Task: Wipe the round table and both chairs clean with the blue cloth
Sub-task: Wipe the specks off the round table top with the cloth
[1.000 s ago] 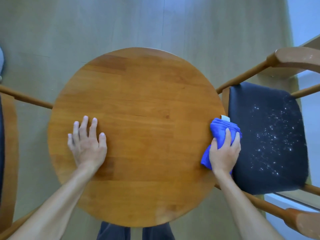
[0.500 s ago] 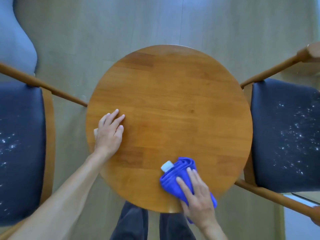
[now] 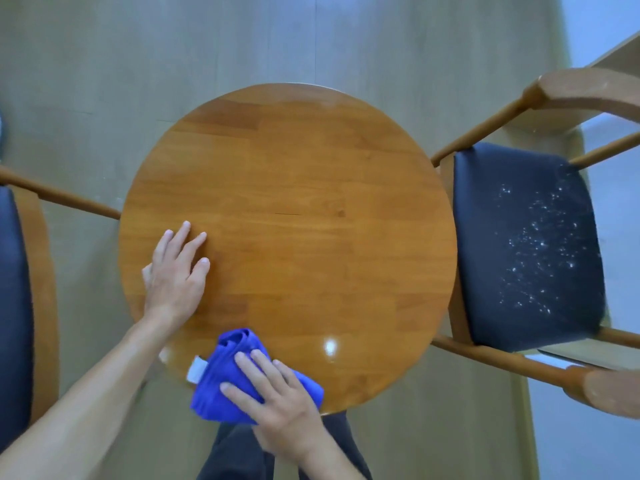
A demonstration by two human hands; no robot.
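- Right hand (image 3: 277, 407) lay flat on the blue cloth (image 3: 242, 379), fingers straight and spread, pressing it down, not curled round it.
- Cloth was bunched into a long wad at the table's near edge, under and ahead of the right fingers; its long axis ran diagonally, from the far-left end beyond the fingertips to the near-right end by the hand's outer side.
- Near-left corner of the cloth hung past the table rim, over the floor.
- Small white tag (image 3: 196, 372) stuck out of the cloth just left of the right fingertips; any writing too small to read.
- Left hand (image 3: 176, 271) rested flat on the round table (image 3: 311, 202), fingers straight, pointing to the far right, holding nothing; well apart from the cloth, with bare wood between.
- Table top beyond both hands was bare wood out to the far and right rims; a glare spot sat just right of the cloth.
- Right chair (image 3: 526, 244) stood just beside the rim on the cloth hand's side, its dark seat dotted with white specks.
- Left chair (image 3: 17, 289) was cut off by the frame edge, outside the left forearm; its wooden rail reached the table rim.
- Dark trousers (image 3: 235, 455) showed below the near rim, under the right wrist.
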